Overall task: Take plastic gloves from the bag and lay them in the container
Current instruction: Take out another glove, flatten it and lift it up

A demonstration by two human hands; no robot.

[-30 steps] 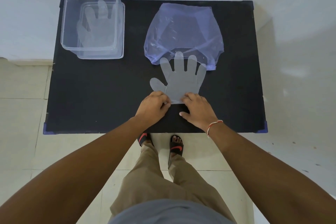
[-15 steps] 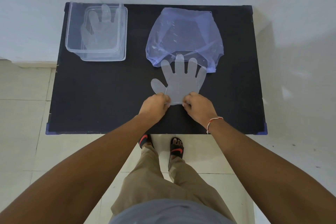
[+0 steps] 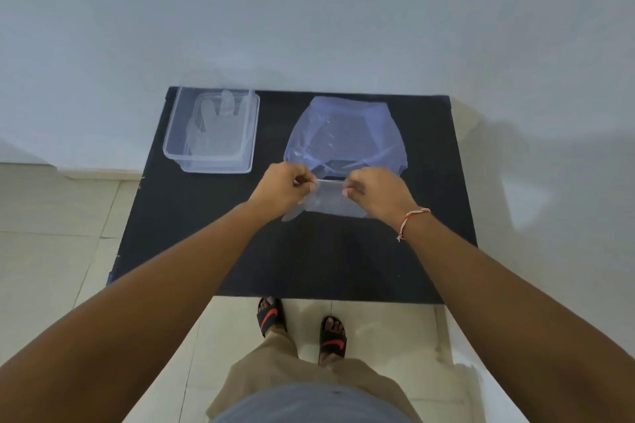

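Note:
A clear plastic glove (image 3: 330,197) hangs above the black table (image 3: 206,233), held by its cuff edge. My left hand (image 3: 283,187) pinches the cuff's left corner and my right hand (image 3: 372,191) pinches the right corner. The glove's fingers droop toward me, partly hidden under my hands. Just behind it lies the bluish translucent bag (image 3: 343,134), its mouth facing me. The clear rectangular container (image 3: 213,129) stands at the table's back left, with at least one glove (image 3: 214,129) lying flat in it.
The table stands against a pale wall (image 3: 309,10). Tiled floor (image 3: 51,216) surrounds it, and my sandalled feet (image 3: 302,326) are at its near edge.
Both hands have lifted the glove off the table by its cuff and carried it away from me, up in front of the bag's mouth. The camera has tilted up.

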